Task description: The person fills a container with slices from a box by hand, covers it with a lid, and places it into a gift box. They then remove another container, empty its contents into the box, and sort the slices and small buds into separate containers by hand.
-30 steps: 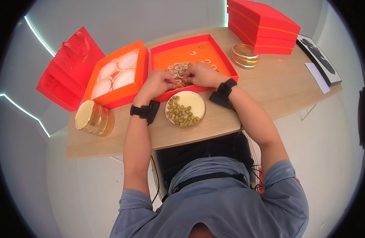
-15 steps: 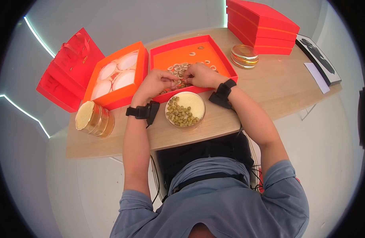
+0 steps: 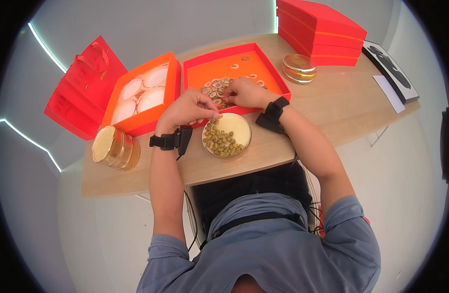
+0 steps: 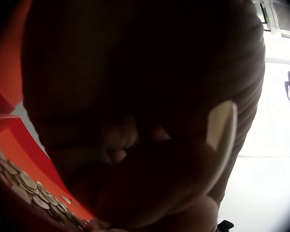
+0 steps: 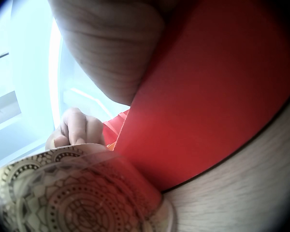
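Both hands' fingers (image 3: 203, 108) curl, pinching downward.

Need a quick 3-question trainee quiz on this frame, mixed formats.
1. True or false: the right hand rests among the sliced pieces inside the open red tray.
2. Multiple choice: the left hand is over A) the stacked red boxes, B) the near edge of the tray beside the round tin, C) the red gift bag.
3. Fill in: the round tin on the table holds small greenish ____.

Key: 1 true. 2 B. 3 seeds; their exact kind cannot be told.
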Tool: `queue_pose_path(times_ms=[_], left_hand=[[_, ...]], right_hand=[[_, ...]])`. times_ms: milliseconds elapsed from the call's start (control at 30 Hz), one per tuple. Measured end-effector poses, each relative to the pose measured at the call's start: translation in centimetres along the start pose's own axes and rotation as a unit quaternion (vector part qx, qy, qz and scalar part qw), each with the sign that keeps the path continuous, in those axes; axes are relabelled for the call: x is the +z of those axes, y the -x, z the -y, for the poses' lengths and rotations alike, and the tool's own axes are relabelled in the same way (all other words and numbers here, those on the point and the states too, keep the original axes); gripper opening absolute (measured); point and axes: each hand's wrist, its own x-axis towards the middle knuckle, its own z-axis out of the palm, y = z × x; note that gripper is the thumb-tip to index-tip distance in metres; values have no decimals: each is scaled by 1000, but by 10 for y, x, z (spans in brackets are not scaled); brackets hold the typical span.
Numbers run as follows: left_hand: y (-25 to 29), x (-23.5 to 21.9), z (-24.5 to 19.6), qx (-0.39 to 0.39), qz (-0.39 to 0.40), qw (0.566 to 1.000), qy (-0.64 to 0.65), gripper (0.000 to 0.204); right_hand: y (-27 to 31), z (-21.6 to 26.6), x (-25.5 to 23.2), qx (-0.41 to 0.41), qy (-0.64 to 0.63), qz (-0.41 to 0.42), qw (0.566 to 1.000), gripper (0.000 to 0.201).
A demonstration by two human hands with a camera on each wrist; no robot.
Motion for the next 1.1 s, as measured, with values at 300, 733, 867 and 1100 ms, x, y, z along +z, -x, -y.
queue_pose_path(times_ms=[300, 733, 867, 1100], left_hand=[[0, -1, 4, -4, 0, 1000, -5, 10], [-24, 12, 25, 81, -12, 995, -61, 17], [-19, 10, 16, 56, -40, 995, -67, 16], [-38, 9, 40, 73, -146, 981, -103, 11]], right_hand=[[0, 1, 0, 0, 1, 2, 1000, 16], [0, 1, -1, 6, 9, 8, 1000, 16], [0, 0, 0, -3, 4, 1, 1000, 15], [0, -2, 1, -29, 18, -17, 999, 15]])
